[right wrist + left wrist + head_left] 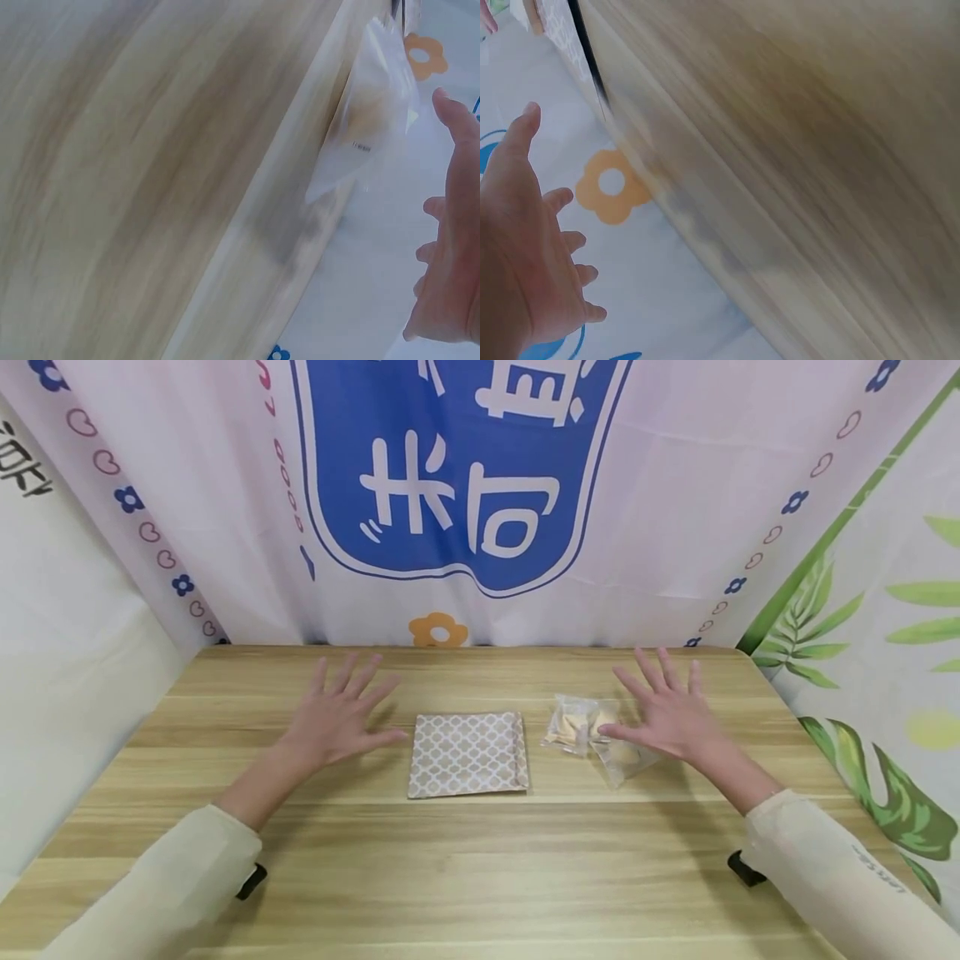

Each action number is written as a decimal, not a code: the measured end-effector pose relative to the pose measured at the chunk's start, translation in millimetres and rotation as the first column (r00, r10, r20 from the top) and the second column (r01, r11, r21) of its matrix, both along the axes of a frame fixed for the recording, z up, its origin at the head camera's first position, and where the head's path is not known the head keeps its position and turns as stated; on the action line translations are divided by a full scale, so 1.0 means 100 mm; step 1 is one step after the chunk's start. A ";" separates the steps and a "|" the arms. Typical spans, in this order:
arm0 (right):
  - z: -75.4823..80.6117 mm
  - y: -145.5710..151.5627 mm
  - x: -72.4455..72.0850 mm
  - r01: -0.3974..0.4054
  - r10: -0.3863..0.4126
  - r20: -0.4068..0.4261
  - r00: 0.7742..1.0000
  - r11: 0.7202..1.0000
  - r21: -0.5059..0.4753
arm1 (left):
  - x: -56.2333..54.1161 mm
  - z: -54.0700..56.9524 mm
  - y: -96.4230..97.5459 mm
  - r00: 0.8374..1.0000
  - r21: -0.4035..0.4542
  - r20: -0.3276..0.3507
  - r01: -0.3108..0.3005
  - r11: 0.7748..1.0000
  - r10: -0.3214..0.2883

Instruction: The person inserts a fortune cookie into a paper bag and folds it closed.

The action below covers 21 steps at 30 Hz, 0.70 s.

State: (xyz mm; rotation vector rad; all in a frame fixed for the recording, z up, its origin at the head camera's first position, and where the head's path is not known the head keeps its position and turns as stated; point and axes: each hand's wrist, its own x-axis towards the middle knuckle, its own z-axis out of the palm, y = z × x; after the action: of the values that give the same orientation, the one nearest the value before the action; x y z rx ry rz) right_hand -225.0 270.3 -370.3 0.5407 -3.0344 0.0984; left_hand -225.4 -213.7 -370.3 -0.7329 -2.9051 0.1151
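Note:
My left hand (pixel 330 720) hovers with fingers spread to the left of a flat, beige-and-white patterned pouch (pixel 467 753), holding nothing. The pouch lies on the table with a folded strip along its right side. To its right are several small clear packets (pixel 567 727) with pale yellowish pieces inside. Over the right edge of these packets my right hand (pixel 670 718) is spread, its thumb overlapping one of them in the head view; it grips nothing. In the right wrist view a clear packet (pixel 367 112) with printed marks shows beside the right hand (pixel 457 232). The left wrist view shows the left hand (pixel 529 247) with fingers extended.
The wood-grain table (pixel 465 877) reaches back to a white curtain (pixel 660 527) with a blue sign and an orange flower (pixel 438 630). A leaf-patterned cloth (pixel 885 693) hangs at the right, and a white cloth (pixel 67 610) at the left.

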 end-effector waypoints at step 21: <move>-0.03 -0.46 0.03 -0.164 0.156 -0.090 0.984 0.983 -0.088 | 0.02 -0.08 0.20 0.998 0.038 0.027 0.057 0.998 -0.058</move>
State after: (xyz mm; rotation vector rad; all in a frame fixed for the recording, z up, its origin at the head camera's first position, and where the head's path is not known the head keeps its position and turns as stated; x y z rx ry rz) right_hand -222.4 223.9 -373.0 0.7597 -2.8842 0.2205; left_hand -223.1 -193.5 -378.0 -0.8180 -2.9004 0.0443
